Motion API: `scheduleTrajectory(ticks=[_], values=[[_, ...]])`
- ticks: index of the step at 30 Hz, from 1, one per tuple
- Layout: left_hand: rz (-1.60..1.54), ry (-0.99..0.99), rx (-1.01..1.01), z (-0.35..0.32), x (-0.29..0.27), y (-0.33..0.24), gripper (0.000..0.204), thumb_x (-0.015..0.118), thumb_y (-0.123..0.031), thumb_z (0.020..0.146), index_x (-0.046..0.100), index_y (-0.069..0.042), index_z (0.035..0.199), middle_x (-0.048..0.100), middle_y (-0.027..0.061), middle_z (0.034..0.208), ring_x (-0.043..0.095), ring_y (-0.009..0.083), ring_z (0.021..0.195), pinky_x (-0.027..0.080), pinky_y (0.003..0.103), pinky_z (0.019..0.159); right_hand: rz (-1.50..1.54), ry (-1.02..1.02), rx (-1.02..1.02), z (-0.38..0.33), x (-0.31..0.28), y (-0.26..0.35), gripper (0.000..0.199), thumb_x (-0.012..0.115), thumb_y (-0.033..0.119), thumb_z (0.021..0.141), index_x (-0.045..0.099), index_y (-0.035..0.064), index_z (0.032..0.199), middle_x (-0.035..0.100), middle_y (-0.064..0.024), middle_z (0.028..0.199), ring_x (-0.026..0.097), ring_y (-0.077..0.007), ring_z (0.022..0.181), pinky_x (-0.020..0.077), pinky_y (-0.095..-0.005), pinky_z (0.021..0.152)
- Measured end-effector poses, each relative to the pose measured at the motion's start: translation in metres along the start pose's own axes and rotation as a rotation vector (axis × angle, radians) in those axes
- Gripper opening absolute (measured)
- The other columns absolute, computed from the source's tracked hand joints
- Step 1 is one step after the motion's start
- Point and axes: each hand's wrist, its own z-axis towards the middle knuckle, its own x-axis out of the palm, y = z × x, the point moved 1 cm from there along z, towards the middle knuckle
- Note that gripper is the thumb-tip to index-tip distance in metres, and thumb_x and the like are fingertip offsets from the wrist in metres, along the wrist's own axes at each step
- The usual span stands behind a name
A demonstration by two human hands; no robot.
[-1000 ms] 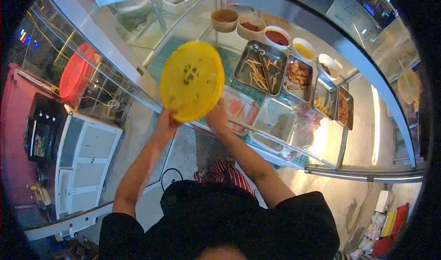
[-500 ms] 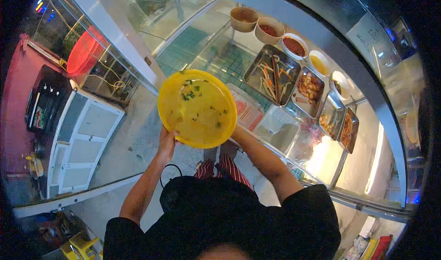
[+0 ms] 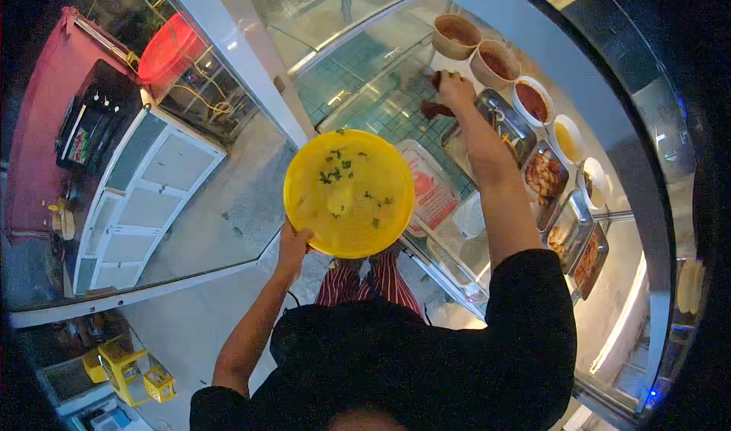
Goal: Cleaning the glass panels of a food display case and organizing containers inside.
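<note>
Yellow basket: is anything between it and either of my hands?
Nothing visible. Your left hand grips the yellow basket at its lower-left rim. Your right hand holds a dark brown item in the glass case; no obstacle shows between, though clear glass might go unseen.

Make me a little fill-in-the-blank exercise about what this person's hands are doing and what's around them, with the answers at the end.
1. The left hand holds a round basket coloured ____.
2. The small leafy bits on it are coloured dark ____.
3. The right hand, gripping a dark item, belongs to an arm whose short sleeve is coloured ____.
4. Toward the picture's upper left, the big round container is coloured ____.

Missing words: yellow; green; black; red.
</note>
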Motion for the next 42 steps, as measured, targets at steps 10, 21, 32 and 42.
scheduleTrajectory(ticks=[10,21,32,42], values=[[0.048,-0.013,0.036,-0.012,-0.039,0.016,0.054,0.047,-0.004,0.080,0.033,-0.006,0.133,0.054,0.0099,0.113,0.061,0.0161,0.083,0.052,0.025,0.058,0.172,0.395,-0.232,-0.054,-0.032,0.083,0.036,0.053,0.016,0.077,0.050,0.0010,0.109,0.053,-0.0264,0.106,0.058,-0.0429,0.088,0.0489,-0.0501,0.076],[0.026,-0.042,-0.117,-0.023,-0.055,0.014,0.050,0.045,-0.002,0.079,0.036,-0.005,0.129,0.055,0.0111,0.113,0.063,0.0207,0.088,0.057,0.032,0.063,0.232,0.500,0.043,0.049,0.011,0.004,0.052,0.055,0.020,0.077,0.041,-0.0023,0.121,0.043,-0.0277,0.127,0.041,-0.0468,0.116,0.0377,-0.0526,0.092],[-0.061,-0.070,-0.121,-0.025,-0.046,0.016,0.049,0.046,-0.006,0.080,0.033,-0.006,0.128,0.055,0.0116,0.113,0.064,0.0243,0.089,0.058,0.037,0.062,0.435,0.157,-0.426,-0.087,-0.011,0.151,0.044,0.056,0.005,0.069,0.054,0.0133,0.112,0.052,-0.0130,0.116,0.051,-0.0392,0.103,0.0442,-0.0445,0.086],[0.021,-0.125,-0.086,-0.026,-0.048,0.023,0.052,0.050,-0.006,0.078,0.033,-0.004,0.127,0.054,0.0136,0.110,0.063,0.0247,0.087,0.058,0.037,0.063,0.402,-0.063,0.198,0.012,0.026,0.077,0.046,0.059,0.015,0.069,0.051,0.0077,0.114,0.050,-0.0167,0.116,0.047,-0.0393,0.106,0.0386,-0.0501,0.090]])
